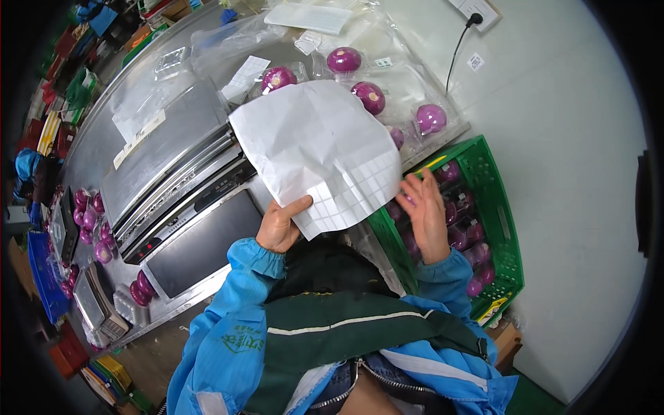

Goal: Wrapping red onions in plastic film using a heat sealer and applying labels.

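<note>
My left hand (280,228) pinches the near left edge of a large, creased white sheet (308,142) between thumb and fingers. A grid of pale squares, like labels, shows on the sheet's lower right part. Just off the sheet's right edge is my right hand (427,220), its fingers apart with nothing seen in them. Beneath that hand stands a green plastic crate (513,238) holding several purple onions (477,254) in clear wrap. Beyond the sheet, more wrapped onions (369,97) lie on the table; the sheet covers part of that area.
Left of the sheet sits a metal sealing machine (183,173) with a dark flat plate (207,242). Farther left are more onions (88,218), a scale (97,301) and a blue crate (45,277). A wall with a plugged cable (456,55) rises at the right.
</note>
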Tool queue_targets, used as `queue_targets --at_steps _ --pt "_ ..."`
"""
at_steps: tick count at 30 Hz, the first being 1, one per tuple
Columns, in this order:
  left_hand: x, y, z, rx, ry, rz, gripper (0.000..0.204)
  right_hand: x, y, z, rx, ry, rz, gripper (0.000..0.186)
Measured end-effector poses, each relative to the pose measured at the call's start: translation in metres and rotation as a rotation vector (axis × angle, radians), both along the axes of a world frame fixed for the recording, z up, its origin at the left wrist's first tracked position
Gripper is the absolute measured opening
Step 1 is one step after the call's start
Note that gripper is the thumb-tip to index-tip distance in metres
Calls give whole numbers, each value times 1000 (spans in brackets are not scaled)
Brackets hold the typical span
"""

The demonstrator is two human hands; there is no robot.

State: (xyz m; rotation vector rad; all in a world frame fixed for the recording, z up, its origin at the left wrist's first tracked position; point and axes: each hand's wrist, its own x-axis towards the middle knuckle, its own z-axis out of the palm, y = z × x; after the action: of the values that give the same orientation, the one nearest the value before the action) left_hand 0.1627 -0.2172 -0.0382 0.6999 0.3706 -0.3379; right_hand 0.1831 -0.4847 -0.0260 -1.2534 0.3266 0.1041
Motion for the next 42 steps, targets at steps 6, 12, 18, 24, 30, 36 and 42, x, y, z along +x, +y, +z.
queue_targets --at_steps 6,12,18,24,30,36,42 --pt "-15 -12 0 -87 -113 6 50 -25 16 -4 341 4 31 82" --pt "-27 -10 4 -159 -233 -9 45 -16 16 -3 688 146 130 47" --pt "-36 -25 1 77 -128 -75 47 2 21 43 615 4 -108 44" --pt "-46 -42 20 -95 -377 -198 81 4 9 110 -885 -1034 288 35" --pt "-35 -55 -27 55 -237 -126 52 -30 29 35 -1110 -906 639 31" --pt "-42 -51 -73 399 -72 6 50 -13 -40 20 -1151 -651 118 27" --pt "-40 -46 -74 684 -296 -12 69 27 -104 -40 -446 -123 235 25"
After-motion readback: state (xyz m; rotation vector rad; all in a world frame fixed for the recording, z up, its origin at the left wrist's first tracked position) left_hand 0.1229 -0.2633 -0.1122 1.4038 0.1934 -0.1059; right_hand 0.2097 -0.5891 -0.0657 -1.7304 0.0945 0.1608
